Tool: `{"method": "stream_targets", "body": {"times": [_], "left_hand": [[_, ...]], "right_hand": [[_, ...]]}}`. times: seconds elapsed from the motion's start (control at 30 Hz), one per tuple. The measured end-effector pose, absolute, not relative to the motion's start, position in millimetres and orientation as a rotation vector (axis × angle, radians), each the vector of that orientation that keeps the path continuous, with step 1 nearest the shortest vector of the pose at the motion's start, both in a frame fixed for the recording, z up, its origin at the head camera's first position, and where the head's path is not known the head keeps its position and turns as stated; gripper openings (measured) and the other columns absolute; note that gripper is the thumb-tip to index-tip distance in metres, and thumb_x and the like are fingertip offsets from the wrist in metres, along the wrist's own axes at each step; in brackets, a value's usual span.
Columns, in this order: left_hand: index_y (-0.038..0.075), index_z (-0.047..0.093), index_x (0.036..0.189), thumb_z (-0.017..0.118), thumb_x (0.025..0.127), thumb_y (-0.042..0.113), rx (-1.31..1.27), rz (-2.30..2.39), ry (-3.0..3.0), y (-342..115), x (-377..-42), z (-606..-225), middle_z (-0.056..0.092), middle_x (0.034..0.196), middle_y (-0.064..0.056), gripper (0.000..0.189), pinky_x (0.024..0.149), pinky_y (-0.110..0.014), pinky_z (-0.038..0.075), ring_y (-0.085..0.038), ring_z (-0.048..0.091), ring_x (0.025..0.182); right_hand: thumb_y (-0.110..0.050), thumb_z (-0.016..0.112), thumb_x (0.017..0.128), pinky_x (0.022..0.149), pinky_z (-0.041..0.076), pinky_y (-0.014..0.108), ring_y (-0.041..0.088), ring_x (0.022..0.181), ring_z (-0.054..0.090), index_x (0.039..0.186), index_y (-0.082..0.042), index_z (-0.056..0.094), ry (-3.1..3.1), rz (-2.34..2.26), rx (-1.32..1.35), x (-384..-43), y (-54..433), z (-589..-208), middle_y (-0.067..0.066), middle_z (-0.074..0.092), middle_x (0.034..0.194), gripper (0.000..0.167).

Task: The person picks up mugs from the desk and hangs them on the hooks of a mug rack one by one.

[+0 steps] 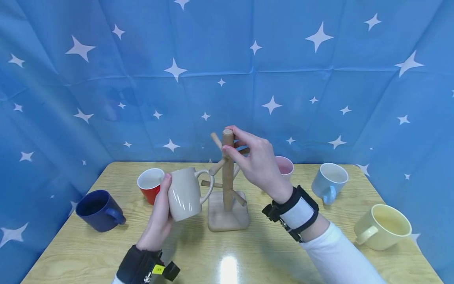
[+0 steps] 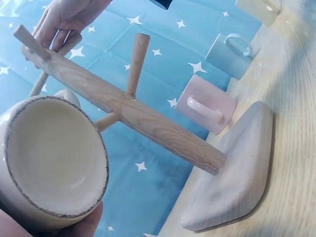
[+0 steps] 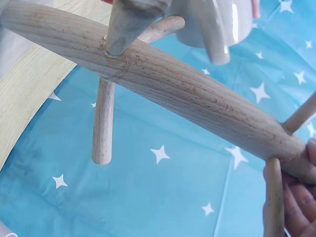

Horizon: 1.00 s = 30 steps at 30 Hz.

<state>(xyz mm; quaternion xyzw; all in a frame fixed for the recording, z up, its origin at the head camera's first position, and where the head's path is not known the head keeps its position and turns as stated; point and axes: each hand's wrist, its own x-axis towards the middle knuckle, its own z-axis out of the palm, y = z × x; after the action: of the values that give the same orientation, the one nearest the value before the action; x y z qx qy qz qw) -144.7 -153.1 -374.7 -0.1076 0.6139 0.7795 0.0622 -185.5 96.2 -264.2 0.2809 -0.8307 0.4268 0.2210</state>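
Observation:
My left hand grips a beige mug by its body, left of a wooden mug tree. The mug's handle points right, close to a lower peg of the tree; whether they touch I cannot tell. In the left wrist view the underside of the mug faces the camera. My right hand holds the top of the post, thumb in front and fingers behind. In the right wrist view its fingers curl round the post beside an upper peg. The tree stands upright on its square base.
A red mug and a dark blue mug stand on the left. Toward the right are a pink mug, a light blue mug and a yellow mug. A blue star-patterned cloth hangs behind the wooden table.

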Motion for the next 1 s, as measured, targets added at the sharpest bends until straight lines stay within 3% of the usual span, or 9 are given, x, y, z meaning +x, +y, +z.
{"method": "stream_targets", "body": {"times": [0.23,0.63,1.0], "left_hand": [[0.041,0.04,0.136,0.039,0.1,0.077,-0.4,2.392,1.767,-155,-148,-383,0.052,0.131,0.016,0.051,0.101,-0.027,0.047,-0.009,0.049,0.123],[0.041,0.039,0.137,0.04,0.1,0.077,-0.415,2.419,1.661,-156,-155,-391,0.048,0.136,0.015,0.052,0.104,-0.024,0.045,-0.009,0.044,0.127],[0.04,0.039,0.138,0.043,0.098,0.078,-0.436,2.399,1.636,-153,-162,-399,0.046,0.14,0.011,0.056,0.108,-0.03,0.041,-0.013,0.042,0.13]], "right_hand": [[-0.013,0.074,0.098,0.079,0.066,0.037,0.028,0.099,0.079,0.138,-0.004,0.066,-2.296,1.168,0.772,-185,96,-265,0.017,0.078,0.121,0.043],[-0.015,0.074,0.098,0.081,0.067,0.039,0.028,0.1,0.078,0.14,-0.004,0.065,-2.322,1.168,0.761,-185,95,-265,0.017,0.077,0.122,0.044],[-0.015,0.073,0.099,0.079,0.067,0.04,0.029,0.098,0.079,0.138,-0.004,0.066,-2.301,1.163,0.762,-186,95,-265,0.017,0.078,0.119,0.042]]}}
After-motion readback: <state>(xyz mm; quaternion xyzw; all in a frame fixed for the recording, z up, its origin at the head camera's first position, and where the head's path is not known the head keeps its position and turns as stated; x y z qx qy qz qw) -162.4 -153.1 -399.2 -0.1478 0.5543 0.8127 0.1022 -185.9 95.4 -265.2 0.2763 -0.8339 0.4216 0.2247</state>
